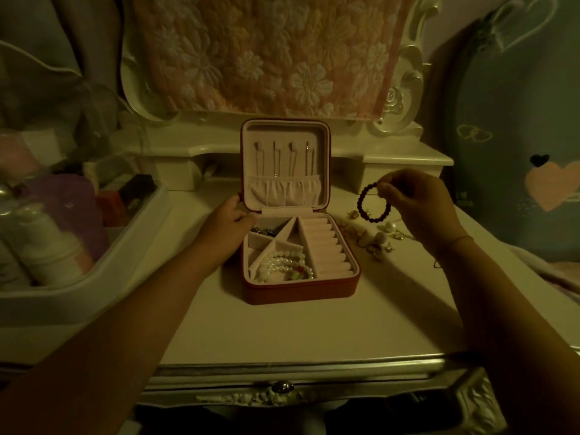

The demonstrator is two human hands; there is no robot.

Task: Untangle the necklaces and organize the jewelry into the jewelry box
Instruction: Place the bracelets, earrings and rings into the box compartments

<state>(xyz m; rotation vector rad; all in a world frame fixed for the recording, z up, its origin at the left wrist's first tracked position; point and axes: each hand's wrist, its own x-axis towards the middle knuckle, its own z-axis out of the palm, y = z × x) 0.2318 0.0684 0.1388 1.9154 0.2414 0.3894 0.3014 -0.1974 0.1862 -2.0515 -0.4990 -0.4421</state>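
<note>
A red jewelry box (301, 291) stands open in the middle of the white dressing table, its lid upright with several necklace hooks and a gathered pocket. A white pearl strand (282, 265) with a red and a green bead fills the front left compartment. A dark piece (265, 230) lies in the back left one. The ring rolls (326, 249) on the right hold nothing. My left hand (230, 219) rests against the box's left back corner. My right hand (414, 199) pinches a dark beaded bracelet (365, 204), hanging in the air to the right of the box.
Loose small jewelry (381, 237), pearl and gold-coloured pieces, lies on the table right of the box, under the bracelet. A white bin (131, 246) with bottles stands at the left. The table's front edge has a drawer knob (282, 387). A floral cloth (270, 51) hangs behind.
</note>
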